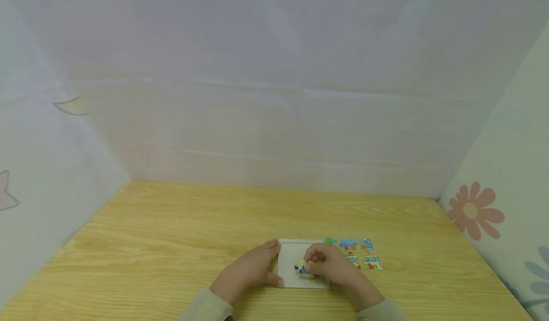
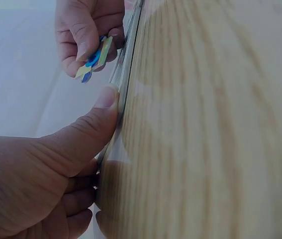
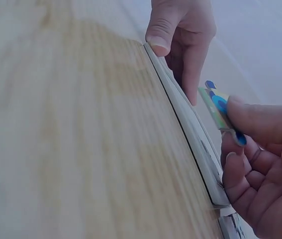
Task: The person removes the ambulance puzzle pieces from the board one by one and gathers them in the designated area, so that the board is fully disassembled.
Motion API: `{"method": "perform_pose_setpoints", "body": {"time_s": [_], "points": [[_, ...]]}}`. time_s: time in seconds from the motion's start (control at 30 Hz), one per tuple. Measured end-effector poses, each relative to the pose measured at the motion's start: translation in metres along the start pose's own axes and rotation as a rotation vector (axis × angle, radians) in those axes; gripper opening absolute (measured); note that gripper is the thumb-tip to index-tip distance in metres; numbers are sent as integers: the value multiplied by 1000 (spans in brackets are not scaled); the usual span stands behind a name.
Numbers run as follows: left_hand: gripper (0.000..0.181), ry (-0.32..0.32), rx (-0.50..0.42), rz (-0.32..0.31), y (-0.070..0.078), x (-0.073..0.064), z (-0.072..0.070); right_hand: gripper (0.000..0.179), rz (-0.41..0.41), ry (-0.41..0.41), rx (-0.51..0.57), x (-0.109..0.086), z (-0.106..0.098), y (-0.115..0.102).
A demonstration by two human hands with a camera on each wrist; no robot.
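Observation:
A pale, shallow puzzle tray (image 1: 289, 256) lies flat on the wooden table. My left hand (image 1: 253, 266) holds the tray by its left side, thumb at the near corner and fingers at the far one. Over the tray, my right hand (image 1: 332, 264) pinches a jigsaw piece (image 3: 214, 107) between thumb and fingers. Yellow, blue and green show on this piece, which is tilted and partly covered by the fingertips. In the left wrist view the piece (image 2: 97, 57) is held close above the tray's surface.
Several loose, colourful jigsaw pieces (image 1: 372, 263) lie to the right of the tray, some hidden behind my right hand. The wooden table (image 1: 171, 230) reaches back to a pale cloth wall (image 1: 274, 120), with cloth sides at left and right.

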State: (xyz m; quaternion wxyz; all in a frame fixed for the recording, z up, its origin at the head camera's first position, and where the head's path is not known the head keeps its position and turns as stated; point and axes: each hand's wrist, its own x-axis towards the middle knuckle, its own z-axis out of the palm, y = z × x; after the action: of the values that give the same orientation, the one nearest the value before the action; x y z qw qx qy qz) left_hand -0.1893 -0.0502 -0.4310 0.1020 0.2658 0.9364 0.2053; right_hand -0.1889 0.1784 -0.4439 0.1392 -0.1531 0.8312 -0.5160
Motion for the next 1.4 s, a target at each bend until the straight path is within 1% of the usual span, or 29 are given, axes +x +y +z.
{"method": "perform_pose_setpoints", "body": {"time_s": [0.13, 0.3, 0.43, 0.53, 0.67, 0.77, 1.03, 1.17, 1.4], "points": [[90, -9, -2, -2, 0, 1, 0, 17, -2, 13, 28, -1, -2, 2], [89, -10, 3, 10, 0, 2, 1, 21, 0, -3, 89, -4, -4, 3], [89, -16, -2, 6, 0, 2, 2, 25, 5, -3, 122, -10, -7, -2], [89, -20, -13, 1, 0, 2, 2, 28, 16, -5, 174, -15, -9, -5], [89, -24, -27, -7, 1, 0, 1, 31, 14, -5, 223, -22, -15, -4], [89, -27, -27, -6, 2, -1, -1, 32, 5, -5, 234, -26, -19, -1], [90, -18, -4, 1, 1, -1, -1, 37, 6, 18, 218, -41, -35, 9], [91, -16, -5, 4, 0, -1, 0, 37, -6, 2, 238, -48, -44, 15], [90, -24, -12, 0, 0, -1, -1, 41, 52, 23, 220, -62, -58, 25]]}}
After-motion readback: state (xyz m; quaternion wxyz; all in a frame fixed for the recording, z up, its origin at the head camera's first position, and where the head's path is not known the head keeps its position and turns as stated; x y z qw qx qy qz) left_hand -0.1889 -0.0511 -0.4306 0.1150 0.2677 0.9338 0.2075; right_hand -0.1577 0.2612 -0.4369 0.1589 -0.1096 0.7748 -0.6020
